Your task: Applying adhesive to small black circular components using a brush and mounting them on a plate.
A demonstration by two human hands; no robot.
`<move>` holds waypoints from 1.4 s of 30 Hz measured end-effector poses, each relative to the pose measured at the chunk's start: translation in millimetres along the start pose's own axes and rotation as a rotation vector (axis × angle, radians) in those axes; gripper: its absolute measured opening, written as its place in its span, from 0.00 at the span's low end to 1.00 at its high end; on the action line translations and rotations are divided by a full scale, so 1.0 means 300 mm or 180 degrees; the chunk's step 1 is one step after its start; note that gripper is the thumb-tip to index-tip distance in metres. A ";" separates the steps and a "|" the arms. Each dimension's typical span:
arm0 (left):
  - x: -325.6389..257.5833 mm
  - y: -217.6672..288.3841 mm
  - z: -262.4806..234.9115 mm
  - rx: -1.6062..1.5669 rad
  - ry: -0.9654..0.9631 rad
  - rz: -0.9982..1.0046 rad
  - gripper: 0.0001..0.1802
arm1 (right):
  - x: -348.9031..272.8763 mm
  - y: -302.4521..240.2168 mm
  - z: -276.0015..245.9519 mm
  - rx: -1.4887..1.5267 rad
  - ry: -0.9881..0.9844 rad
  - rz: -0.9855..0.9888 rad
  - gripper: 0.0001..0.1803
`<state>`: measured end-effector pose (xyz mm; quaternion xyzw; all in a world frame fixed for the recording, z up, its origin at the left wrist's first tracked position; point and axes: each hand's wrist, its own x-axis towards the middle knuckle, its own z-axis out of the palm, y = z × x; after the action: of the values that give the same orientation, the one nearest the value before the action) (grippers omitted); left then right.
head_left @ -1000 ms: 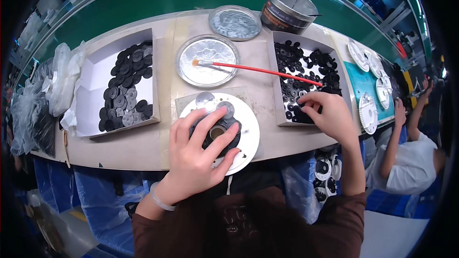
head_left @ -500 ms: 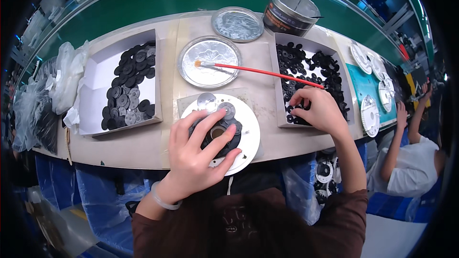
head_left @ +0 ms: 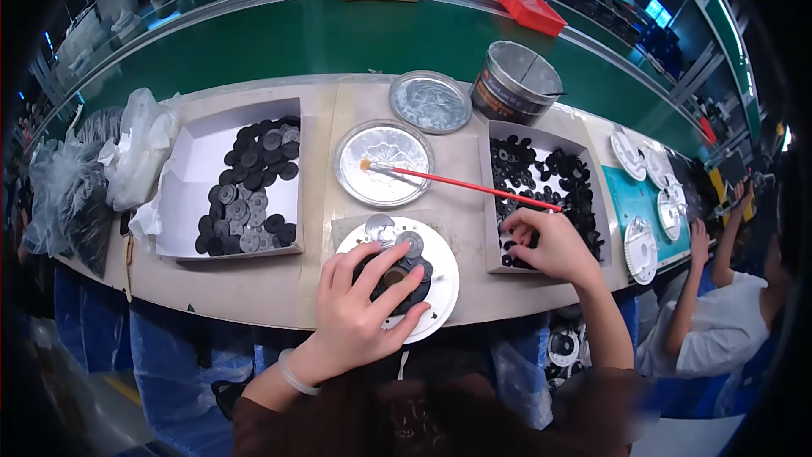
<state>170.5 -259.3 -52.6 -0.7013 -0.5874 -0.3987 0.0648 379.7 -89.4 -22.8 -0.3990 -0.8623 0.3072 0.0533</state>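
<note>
My left hand (head_left: 359, 309) rests its spread, bent fingers over a black and grey gear assembly (head_left: 408, 243) on a round white plate (head_left: 444, 288), gripping it around a central ring. The hand covers part of the assembly. My right hand (head_left: 551, 245) reaches over the near left side of a white box (head_left: 499, 268) of small black gears (head_left: 562, 167). Its thumb and fingers are curled together; whatever they pinch is too hidden to name. A red-handled brush (head_left: 474, 186) lies from a shiny round dish (head_left: 342, 171) to that box, its bristles on the dish.
At left stands a white box (head_left: 182, 195) with larger black and grey gears, beside plastic bags (head_left: 139, 152). Behind are a round lid (head_left: 430, 101) and an open tin (head_left: 518, 85). A co-worker's hands (head_left: 700, 241) are at right, near white discs (head_left: 640, 250) on a teal mat.
The whole view has tilted up, so the table sits lower in it. My right fingers have drawn closer together at the gear box. My left hand keeps its hold on the assembly.
</note>
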 end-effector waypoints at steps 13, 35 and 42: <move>0.026 -0.006 0.005 0.0075 -0.0166 -0.0050 0.19 | 0.124 -0.210 0.043 0.2021 -0.1404 0.0075 0.06; 0.022 -0.021 -0.001 0.0183 -0.0295 -0.0080 0.18 | 0.273 -0.233 0.058 0.1959 -0.2682 0.0767 0.08; 0.025 -0.022 -0.003 0.0112 -0.0298 -0.0029 0.18 | 0.287 -0.260 0.055 0.1643 -0.2825 0.1027 0.13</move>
<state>164.2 -251.9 -49.7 -0.7152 -0.5999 -0.3554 0.0478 264.8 -73.9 -4.6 -0.3322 -0.6262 0.6526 -0.2678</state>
